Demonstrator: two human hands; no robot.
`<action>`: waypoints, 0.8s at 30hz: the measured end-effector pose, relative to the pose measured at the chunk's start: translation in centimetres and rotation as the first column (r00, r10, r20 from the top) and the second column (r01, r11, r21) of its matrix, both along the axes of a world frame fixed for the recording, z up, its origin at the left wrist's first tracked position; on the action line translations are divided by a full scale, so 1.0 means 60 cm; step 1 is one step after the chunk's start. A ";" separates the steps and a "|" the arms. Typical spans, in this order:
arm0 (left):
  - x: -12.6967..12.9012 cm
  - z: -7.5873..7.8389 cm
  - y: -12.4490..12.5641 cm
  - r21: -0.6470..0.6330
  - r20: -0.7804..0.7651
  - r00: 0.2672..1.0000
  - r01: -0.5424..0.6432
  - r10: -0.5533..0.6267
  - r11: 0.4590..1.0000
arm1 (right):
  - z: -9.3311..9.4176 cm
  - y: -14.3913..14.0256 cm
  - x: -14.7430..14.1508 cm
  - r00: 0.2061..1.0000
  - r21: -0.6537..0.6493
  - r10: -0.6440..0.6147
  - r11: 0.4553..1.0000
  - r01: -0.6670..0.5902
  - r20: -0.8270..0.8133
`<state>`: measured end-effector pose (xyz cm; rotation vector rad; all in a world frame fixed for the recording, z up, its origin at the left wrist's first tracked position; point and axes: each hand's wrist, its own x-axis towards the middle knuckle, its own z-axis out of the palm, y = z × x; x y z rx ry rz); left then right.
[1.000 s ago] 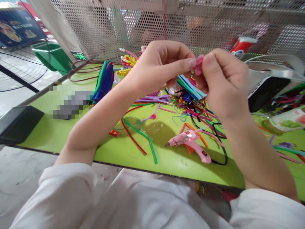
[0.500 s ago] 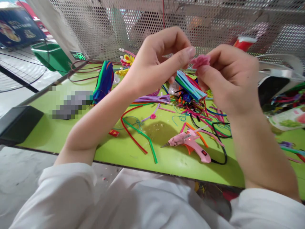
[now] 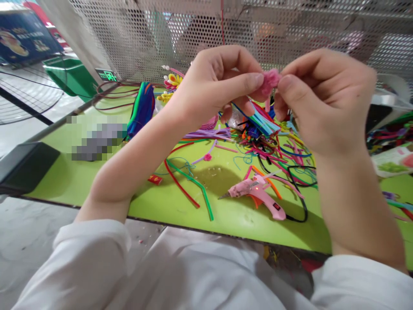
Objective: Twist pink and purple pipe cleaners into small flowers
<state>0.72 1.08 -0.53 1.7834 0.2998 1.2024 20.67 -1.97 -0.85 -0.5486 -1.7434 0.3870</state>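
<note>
The left hand [image 3: 219, 86] and the right hand [image 3: 322, 99] meet in mid-air above the bench [image 3: 97, 181], each closed in a pinch on the same small pink fuzzy piece [image 3: 270, 81]. The left thumb presses it from the left, the right thumb and forefinger from the right, and a short pink tail hangs just below the pinch. Half a second ago the piece sat higher in the right hand's grip and looked flatter and more spread; a second ago both thumbs were tight against it as now. So the hands have parted slightly, turned the piece and closed in again, which reads as shaping or twisting in small steps rather than setting it down. The right hand has also risen and now hides the red-and-white tube seen earlier behind it.

Below the hands lies a heap of coloured pipe cleaners [image 3: 264, 142], with a bundle of light blue ones [image 3: 258, 118] on top. Nearer the person, a red pipe cleaner [image 3: 179, 183] and a green one [image 3: 196, 189] lie bent on the bench, unmoved. The pink glue gun [image 3: 258, 196] lies on its side just beside them, a small red light showing on its body, its black cord [image 3: 300, 193] looping to the right. A dark blue and green bundle [image 3: 140, 110] lies at the far left, and a perforated metal screen [image 3: 145, 34] stands behind the bench.
</note>
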 end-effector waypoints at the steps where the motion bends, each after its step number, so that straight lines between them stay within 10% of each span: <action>1: 0.001 -0.003 0.003 -0.013 -0.024 1.000 0.006 -0.007 1.000 | 0.000 0.000 0.000 1.000 -0.004 -0.012 1.000 0.012 0.006; 24: 0.018 -0.005 -0.021 0.300 -0.016 0.989 -0.133 0.145 0.945 | 0.011 -0.033 -0.009 0.987 -0.088 -0.135 0.986 0.142 0.082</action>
